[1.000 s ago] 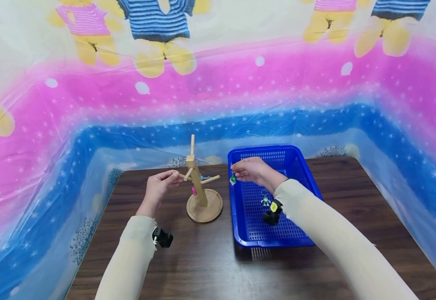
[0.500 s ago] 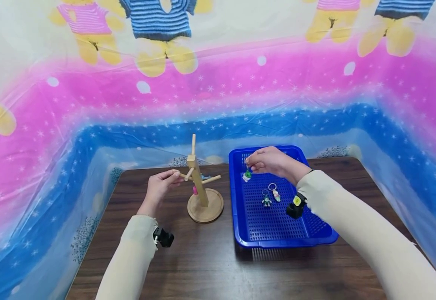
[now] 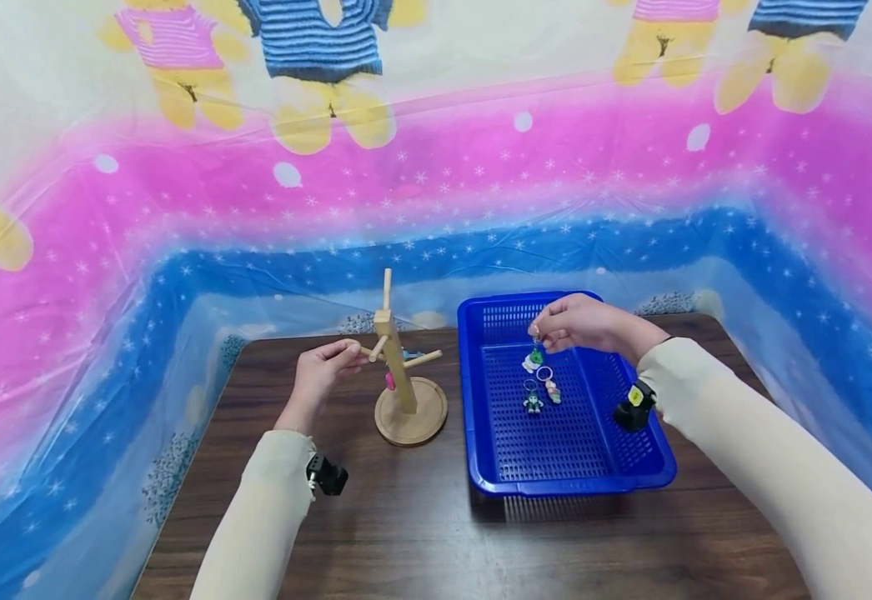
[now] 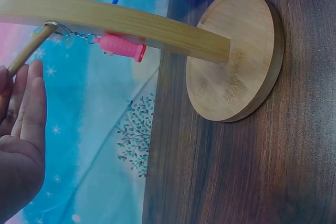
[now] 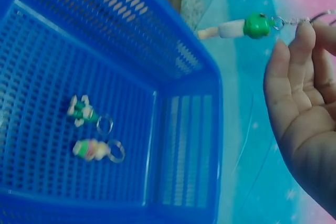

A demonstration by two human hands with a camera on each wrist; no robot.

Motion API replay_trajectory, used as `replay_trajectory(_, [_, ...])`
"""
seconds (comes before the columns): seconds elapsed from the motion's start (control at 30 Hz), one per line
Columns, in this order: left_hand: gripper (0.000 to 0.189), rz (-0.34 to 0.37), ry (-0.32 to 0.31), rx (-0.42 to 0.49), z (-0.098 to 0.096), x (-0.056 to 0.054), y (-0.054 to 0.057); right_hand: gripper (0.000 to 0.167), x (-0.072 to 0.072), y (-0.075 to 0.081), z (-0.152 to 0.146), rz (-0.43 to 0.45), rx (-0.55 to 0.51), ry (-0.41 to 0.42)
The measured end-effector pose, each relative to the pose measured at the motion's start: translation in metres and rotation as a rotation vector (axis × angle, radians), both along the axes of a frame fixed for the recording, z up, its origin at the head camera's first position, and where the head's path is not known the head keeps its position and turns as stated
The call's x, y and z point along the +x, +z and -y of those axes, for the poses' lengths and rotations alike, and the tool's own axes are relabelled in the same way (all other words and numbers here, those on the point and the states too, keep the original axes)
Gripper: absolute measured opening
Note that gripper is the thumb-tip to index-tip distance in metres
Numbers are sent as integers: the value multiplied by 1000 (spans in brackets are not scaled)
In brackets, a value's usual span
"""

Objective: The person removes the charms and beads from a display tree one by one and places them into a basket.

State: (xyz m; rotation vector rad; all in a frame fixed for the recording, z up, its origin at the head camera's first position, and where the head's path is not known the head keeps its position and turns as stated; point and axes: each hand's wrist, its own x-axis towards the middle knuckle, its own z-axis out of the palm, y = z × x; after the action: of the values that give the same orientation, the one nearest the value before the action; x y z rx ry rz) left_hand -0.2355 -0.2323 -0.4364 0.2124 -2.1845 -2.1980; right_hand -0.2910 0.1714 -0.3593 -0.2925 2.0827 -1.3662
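My left hand pinches the end of a peg on the wooden stand. From that peg, close to the post, a pink keychain hangs by its ring. My right hand holds up a keychain with a green-headed figure by its ring and chain, over the blue basket. Two more keychains lie on the basket floor: a dark green and white figure and a pastel figure, each with a metal ring.
The stand's round base rests on the dark wood table, left of the basket. Other pegs stick out from the post. A printed cloth hangs behind the table.
My right hand has moved right with the green-headed keychain, from the basket's left rim to over its middle. The pastel keychain has come into sight. My left hand stays at the peg.
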Motion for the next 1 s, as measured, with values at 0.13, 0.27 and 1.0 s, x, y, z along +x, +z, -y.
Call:
replay_trajectory(0.13, [10,-8,-3,14,1,0,-1,24,-3,-7,-12,25,33,46])
replay_trajectory(0.27, [21,24,4,-20,2,0,0,17,-7,-16,-22,54,51,69])
replay_trajectory(1.0, [18,39,11,4,-2,-2,1,14,-16,-81,-40,126,168,160])
